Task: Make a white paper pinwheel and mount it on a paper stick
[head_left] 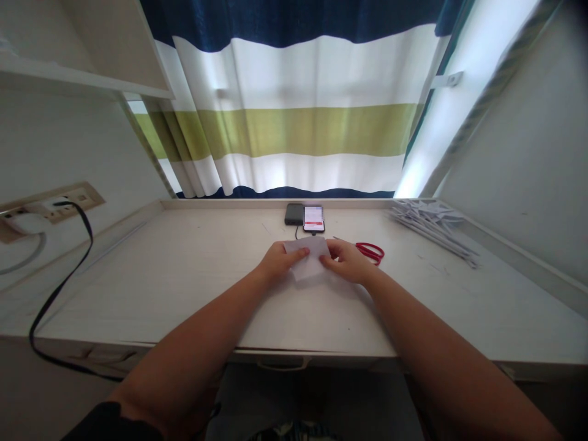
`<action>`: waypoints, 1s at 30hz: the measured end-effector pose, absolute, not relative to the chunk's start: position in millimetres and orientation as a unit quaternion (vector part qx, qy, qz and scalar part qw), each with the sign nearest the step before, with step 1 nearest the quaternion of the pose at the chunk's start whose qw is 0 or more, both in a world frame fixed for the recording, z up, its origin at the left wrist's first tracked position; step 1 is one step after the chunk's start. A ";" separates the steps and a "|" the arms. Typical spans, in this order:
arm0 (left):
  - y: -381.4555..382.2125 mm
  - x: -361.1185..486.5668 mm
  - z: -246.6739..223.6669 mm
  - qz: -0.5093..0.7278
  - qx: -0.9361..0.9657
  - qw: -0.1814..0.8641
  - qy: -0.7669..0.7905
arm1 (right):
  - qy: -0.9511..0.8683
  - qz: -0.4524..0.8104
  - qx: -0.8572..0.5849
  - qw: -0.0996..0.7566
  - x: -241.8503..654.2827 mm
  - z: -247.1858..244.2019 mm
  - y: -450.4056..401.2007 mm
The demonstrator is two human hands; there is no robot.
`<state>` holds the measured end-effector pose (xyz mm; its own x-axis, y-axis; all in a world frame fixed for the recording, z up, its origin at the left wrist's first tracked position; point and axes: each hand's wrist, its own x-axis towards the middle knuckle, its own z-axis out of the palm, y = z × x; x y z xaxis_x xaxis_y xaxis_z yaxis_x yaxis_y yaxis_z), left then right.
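Observation:
A small white sheet of paper point(312, 262) is held above the desk between my two hands. My left hand point(281, 260) pinches its left side, the thumb lying on top. On the opposite side my right hand point(348, 260) grips the edge, with its thumb over the paper and the fingers partly hidden behind. Red-handled scissors point(371, 252) lie on the desk just beyond my right hand; their blades are mostly hidden by it.
Behind the paper lie a lit phone point(314, 218) and a black box-shaped device point(294, 214) with a cable. Paper strips point(434, 228) pile up at the back right. A black cord point(62, 285) hangs from the wall socket point(55, 205) at left. A striped curtain point(294, 131) covers the window.

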<state>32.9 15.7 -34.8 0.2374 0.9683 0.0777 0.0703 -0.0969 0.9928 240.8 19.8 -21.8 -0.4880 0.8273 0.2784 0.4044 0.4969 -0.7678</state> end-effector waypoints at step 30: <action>12.8 36.1 -33.7 0.394 0.580 0.598 0.389 | -0.634 0.539 -0.400 0.384 244.7 -40.3 34.7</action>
<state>36.1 12.8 -33.7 0.3875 0.9218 -0.0082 -0.0202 0.0174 0.9996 244.7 34.7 -40.3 -0.3849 0.9213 0.0556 0.0926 0.0985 -0.9908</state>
